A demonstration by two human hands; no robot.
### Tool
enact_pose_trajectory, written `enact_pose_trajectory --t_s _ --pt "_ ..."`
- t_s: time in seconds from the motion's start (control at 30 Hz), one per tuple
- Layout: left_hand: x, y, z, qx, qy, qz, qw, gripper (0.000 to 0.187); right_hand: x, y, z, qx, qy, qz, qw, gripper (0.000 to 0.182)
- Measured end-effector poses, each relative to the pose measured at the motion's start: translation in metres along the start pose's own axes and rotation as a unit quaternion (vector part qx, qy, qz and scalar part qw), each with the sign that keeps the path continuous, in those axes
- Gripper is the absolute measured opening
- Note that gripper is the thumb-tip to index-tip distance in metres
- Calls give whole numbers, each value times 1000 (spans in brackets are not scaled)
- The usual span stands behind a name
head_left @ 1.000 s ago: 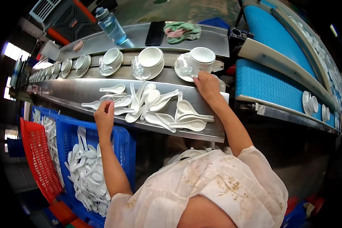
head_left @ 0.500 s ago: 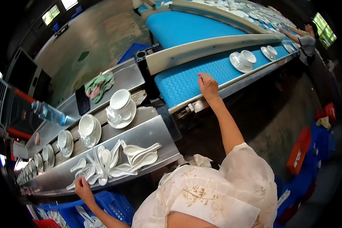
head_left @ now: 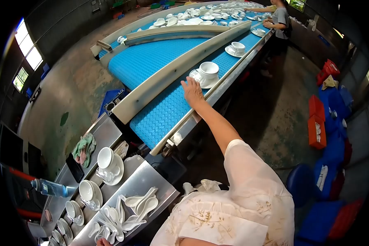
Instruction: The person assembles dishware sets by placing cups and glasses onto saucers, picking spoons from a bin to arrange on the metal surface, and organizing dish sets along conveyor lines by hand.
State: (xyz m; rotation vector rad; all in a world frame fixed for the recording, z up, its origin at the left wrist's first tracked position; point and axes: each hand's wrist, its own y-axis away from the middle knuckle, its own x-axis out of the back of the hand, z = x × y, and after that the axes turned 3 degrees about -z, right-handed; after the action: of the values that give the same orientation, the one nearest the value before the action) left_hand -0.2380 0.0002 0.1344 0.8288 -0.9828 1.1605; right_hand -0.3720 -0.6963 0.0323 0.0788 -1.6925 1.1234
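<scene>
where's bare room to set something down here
Free: the blue middle belt between the two cream rails; the near belt from its lower end to the right hand; the steel ledge right of the spoons. Crowded: among the spoons and the white dishes heaped behind.

- On the near belt: a row of bowl sets, the nearest at the right hand
- Left of the near belt, across a rail: the wide belt
- Before its near end: spoons on a ledge
- Left of that end: a shelf bearing cloth, phone and bottle
- Right of its far part: a co-worker
</scene>
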Motion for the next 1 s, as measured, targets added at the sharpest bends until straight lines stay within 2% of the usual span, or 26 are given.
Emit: enact_pose_trajectory --t_s 0.07,0.17,0.3,0.37,0.4,0.47,0.57,0.6,0.73,0.87,1.0 --pt "-1 -1 -1 -16 6 8 1000 29 -1 -1 2 29 8 -5 1000 33" --pt "-6 -7 -21 -16 -25 3 1000 27 3 -2 -2 10 13 12 1000 33" --pt "-1 1 -11 0 -27 0 1000 27 1 -3 -3 19 70 7 997 36" --pt "-5 -1 -17 -16 -37 10 999 28 -1 -4 -2 15 93 -7 996 48" --pt "-1 1 -6 13 -63 -3 998 30 -1 -5 -3 5 90 -7 996 52" --pt "-3 -1 -12 13 -53 -1 998 32 -10 -5 -1 -31 101 -25 994 64" --pt "1 1 -6 7 -51 5 999 32 -5 -10 -6 -24 164 -97 981 49" --pt "1 2 -4 15 -51 4 999 32 -6 -11 -7 -15 218 -53 974 57" --pt "1 2 -1 18 -44 -10 999 32 5 -7 -7 -19 97 -112 989 82" --pt "1 0 -7 12 -41 3 999 32 22 -7 -10 -20 22 -124 992 79" --pt "2 2 0 7 -20 -3 1000 32 21 -5 -8 -32 3 -94 995 77"
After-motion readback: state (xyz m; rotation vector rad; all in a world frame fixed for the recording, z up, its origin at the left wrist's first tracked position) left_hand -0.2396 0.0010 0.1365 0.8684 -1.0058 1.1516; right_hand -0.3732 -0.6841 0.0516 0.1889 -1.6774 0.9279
